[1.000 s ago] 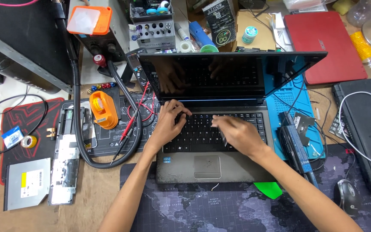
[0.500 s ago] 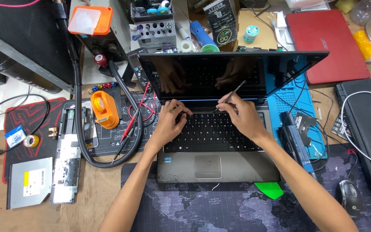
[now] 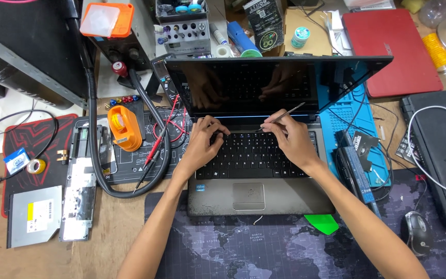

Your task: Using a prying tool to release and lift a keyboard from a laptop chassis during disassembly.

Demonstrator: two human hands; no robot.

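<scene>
An open dark laptop (image 3: 256,199) sits in front of me on a desk mat, its screen (image 3: 264,85) black. My left hand (image 3: 205,142) rests on the upper left of the keyboard (image 3: 256,157), fingertips pressing near the top key row. My right hand (image 3: 290,139) pinches a thin metal pry tool (image 3: 285,114). The tool's tip points down-left at the keyboard's top edge, just below the hinge.
A thick black hose (image 3: 96,155) loops at left around an orange tape dispenser (image 3: 124,126) and red probe leads. An optical drive (image 3: 34,214) and metal bracket (image 3: 81,191) lie far left. A red laptop (image 3: 393,49), blue mat (image 3: 347,116), black laptop with white cable (image 3: 437,150) and mouse (image 3: 416,232) sit right.
My right hand has moved up from the keyboard's middle to its top edge, now holding the thin tool there. My left hand has stayed in place.
</scene>
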